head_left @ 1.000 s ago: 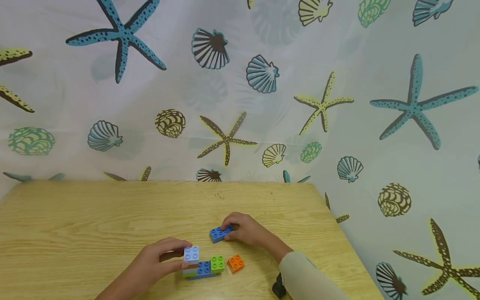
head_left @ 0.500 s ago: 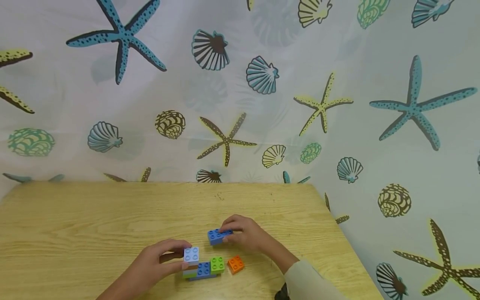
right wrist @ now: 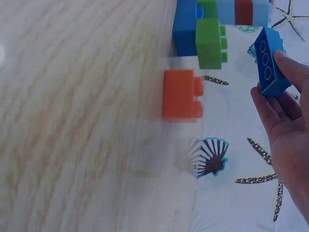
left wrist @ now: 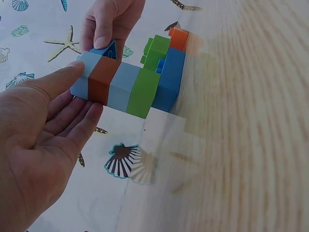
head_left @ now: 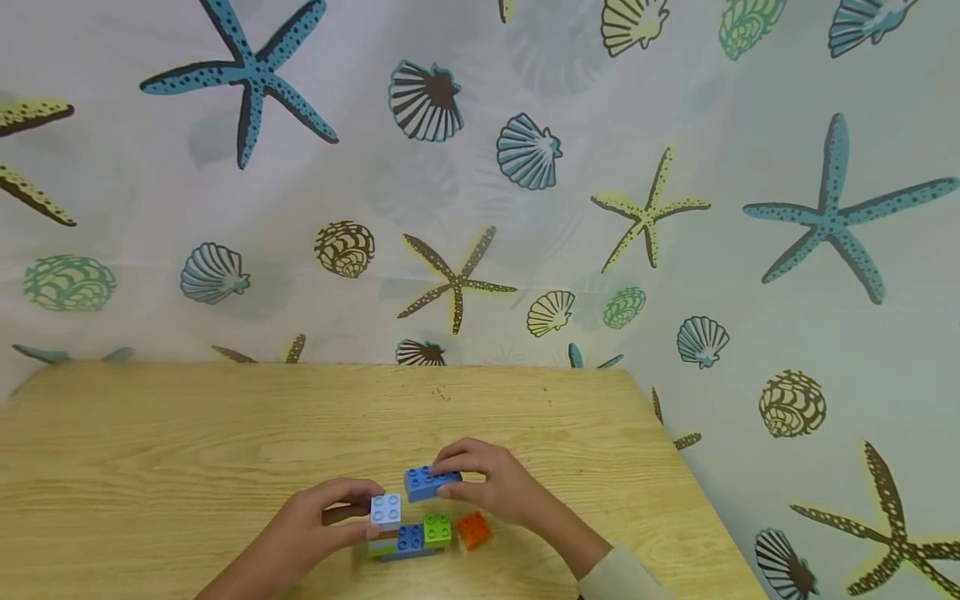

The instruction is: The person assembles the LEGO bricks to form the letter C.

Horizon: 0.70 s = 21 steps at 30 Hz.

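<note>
the right hand [right wrist: 293, 133] grips a blue brick [right wrist: 276, 65] between thumb and fingers, raised off the table [right wrist: 87, 121], with three round tubes visible on its underside. an orange brick [right wrist: 178, 94] rests apart on the table, studs facing away from the surface. near it, a green brick [right wrist: 207, 46] is seated on a blue base brick [right wrist: 185, 29]. the adjacent multicoloured column [right wrist: 226, 12] is cropped by the upper edge; its full extent cannot be confirmed.

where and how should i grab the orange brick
The orange brick is probably best pinched by its near and far walls, coming down from the person's right: it stands studs up on the table, and a studded green brick sits close on its left.
</note>
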Tool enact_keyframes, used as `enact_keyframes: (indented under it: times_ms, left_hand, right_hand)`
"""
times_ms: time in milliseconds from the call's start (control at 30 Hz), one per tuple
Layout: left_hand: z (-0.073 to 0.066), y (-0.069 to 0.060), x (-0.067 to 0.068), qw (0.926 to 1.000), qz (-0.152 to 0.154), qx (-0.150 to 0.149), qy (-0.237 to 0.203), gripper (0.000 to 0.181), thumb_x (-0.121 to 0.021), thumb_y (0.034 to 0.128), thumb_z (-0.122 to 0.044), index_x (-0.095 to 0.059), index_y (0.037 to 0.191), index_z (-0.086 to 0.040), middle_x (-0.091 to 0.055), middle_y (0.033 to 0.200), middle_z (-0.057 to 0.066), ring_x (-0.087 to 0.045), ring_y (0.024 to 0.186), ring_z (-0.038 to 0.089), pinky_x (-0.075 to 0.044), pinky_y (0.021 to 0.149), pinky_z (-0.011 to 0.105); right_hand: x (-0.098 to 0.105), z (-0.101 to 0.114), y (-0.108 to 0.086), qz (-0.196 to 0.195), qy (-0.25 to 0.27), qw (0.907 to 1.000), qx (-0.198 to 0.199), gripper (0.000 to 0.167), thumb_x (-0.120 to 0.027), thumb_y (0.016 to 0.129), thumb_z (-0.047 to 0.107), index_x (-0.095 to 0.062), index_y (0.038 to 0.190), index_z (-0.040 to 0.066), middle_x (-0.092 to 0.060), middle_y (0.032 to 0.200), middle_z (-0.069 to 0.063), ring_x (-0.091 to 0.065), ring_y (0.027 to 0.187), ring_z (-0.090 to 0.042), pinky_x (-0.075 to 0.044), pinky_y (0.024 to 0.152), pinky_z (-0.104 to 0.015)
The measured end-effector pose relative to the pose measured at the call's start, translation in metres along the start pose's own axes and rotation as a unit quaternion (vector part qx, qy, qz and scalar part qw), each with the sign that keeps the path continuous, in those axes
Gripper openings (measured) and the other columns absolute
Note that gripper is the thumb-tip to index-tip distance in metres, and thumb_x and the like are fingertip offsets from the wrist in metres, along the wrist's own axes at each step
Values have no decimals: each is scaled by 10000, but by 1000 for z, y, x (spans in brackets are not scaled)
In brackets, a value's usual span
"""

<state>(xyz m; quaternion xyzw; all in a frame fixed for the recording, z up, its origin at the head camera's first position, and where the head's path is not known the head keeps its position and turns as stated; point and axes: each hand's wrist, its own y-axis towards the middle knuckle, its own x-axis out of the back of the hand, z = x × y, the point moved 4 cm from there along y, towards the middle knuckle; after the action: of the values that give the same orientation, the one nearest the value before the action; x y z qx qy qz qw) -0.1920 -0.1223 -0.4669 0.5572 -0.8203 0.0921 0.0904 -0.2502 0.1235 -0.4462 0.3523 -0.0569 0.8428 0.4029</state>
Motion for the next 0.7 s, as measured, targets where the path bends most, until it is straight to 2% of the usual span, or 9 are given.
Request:
enact_keyframes:
  times_ms: [133, 267, 500, 700]
  left_hand:
    - [1, 0, 0, 10000, -16, 77, -59, 563, -779, 881, -359, -621, 1303, -21, -637, 1306, 129, -626, 1209, 303, -567, 973, 326]
    - [2, 0, -1, 9999, -12, 122, -113, 557, -778, 882, -358, -621, 1299, -23, -639, 1298, 130, -627, 1211, 309, -570, 967, 324]
    - [1, -1, 0, 9999, 49, 76, -142, 557, -770, 889, -361, -615, 1299, -19, -635, 1299, 143, -625, 1217, 327, -570, 961, 307]
    - [-1, -1, 0, 9997, 139, -35, -186, 584, -766, 888, -389, -607, 1305, -12, -628, 1303, 156, -618, 1224, 341, -568, 965, 301]
  right_hand:
    - [-2, 11, -6, -121, 316, 9993, -178, 250, -700, 962, 269, -736, 1203, 212, -650, 1291, 55, -596, 1202, -128, -551, 992, -333]
    - [-6, 21, -9, -181, 478, 9987, -43, 233, -692, 971, 260, -727, 1193, 201, -646, 1296, 41, -593, 1209, -134, -536, 995, -289]
    - [-12, 35, -13, -263, 197, 9955, 891, 238, -677, 979, 166, -722, 1200, 91, -633, 1268, -59, -606, 1160, -160, -565, 942, -263]
    - [-15, 40, -14, -282, -8, 9900, 1379, 231, -690, 962, 109, -724, 1186, 63, -613, 1258, -87, -600, 1144, -175, -578, 899, -252]
